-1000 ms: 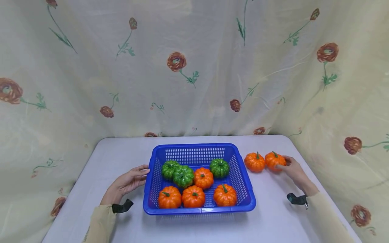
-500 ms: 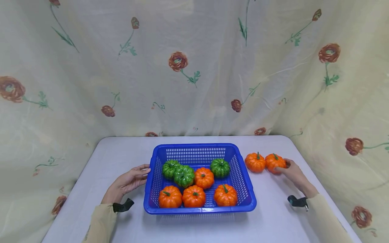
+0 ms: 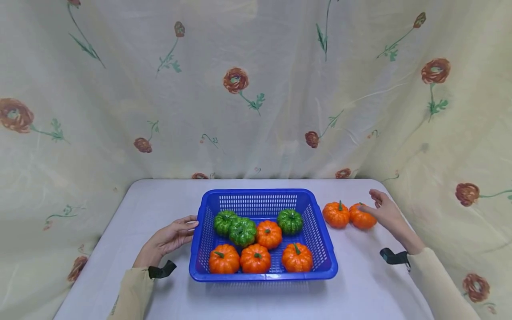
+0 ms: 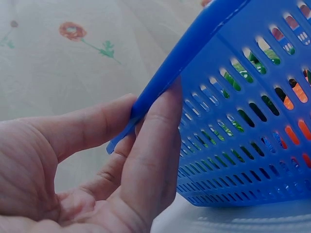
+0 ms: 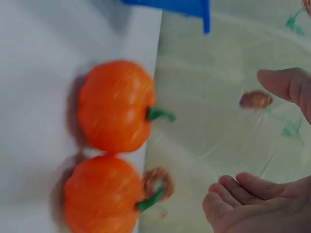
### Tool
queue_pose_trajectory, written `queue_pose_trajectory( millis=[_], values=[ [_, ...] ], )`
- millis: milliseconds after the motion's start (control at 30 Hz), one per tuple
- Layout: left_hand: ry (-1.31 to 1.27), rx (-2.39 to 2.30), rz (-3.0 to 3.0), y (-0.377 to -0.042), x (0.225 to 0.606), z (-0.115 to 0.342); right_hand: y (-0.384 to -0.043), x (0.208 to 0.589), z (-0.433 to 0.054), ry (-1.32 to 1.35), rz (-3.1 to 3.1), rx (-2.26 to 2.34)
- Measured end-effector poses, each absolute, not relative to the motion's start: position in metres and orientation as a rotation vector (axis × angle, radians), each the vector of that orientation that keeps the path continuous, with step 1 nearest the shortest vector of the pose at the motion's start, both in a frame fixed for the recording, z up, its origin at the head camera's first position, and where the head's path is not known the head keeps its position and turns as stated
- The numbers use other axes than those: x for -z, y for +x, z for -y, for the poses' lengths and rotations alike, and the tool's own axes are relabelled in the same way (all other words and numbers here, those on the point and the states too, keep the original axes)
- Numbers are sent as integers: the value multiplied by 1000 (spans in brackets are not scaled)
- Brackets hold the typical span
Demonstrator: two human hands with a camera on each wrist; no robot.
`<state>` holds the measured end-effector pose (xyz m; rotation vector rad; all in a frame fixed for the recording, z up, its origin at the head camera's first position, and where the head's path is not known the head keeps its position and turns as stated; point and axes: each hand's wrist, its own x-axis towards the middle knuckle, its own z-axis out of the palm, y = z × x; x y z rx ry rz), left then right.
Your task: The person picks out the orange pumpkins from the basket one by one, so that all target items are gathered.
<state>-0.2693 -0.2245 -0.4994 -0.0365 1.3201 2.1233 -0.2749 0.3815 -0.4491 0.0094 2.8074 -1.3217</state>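
Note:
My left hand (image 3: 171,238) is at the left side of a blue plastic basket (image 3: 262,278). In the left wrist view its thumb and fingers (image 4: 153,150) pinch the basket's rim (image 4: 177,53). Several orange pumpkins (image 3: 255,260) and green pumpkins (image 3: 242,232) lie inside the basket. To its right, an orange pumpkin (image 3: 336,215) sits against another orange pumpkin (image 3: 363,218) on the table. Above the farther right one hovers my right hand (image 3: 390,218), thumb and fingers apart and holding nothing. The right wrist view has both pumpkins (image 5: 116,107) beside the open hand (image 5: 265,204).
The white table (image 3: 160,198) carries the basket in its middle. A pale floral curtain (image 3: 280,89) hangs behind and along the sides. Black straps (image 3: 394,256) are around both wrists.
My right hand has let go of the rightmost orange pumpkin and lifted off it, its fingers spreading. That pumpkin stays beside its neighbour. My left hand keeps its place on the basket.

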Motion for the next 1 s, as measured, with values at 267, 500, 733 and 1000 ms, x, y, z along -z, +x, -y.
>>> queue_pose_trajectory(
  millis=[267,500,733,1000],
  values=[
    [-26,-2126,-1314,-269,499,226,-260,411,-319,-297,-2773,1200],
    [-8,-2122,-1329,-269,496,226,-245,395,-271,-600,-2650,1061],
    [-18,-2112,-1337,-269,498,225,-236,401,-239,-649,-2464,921],
    [-28,-2121,-1325,-269,499,225,-231,406,-210,-576,-2410,701]
  ],
)
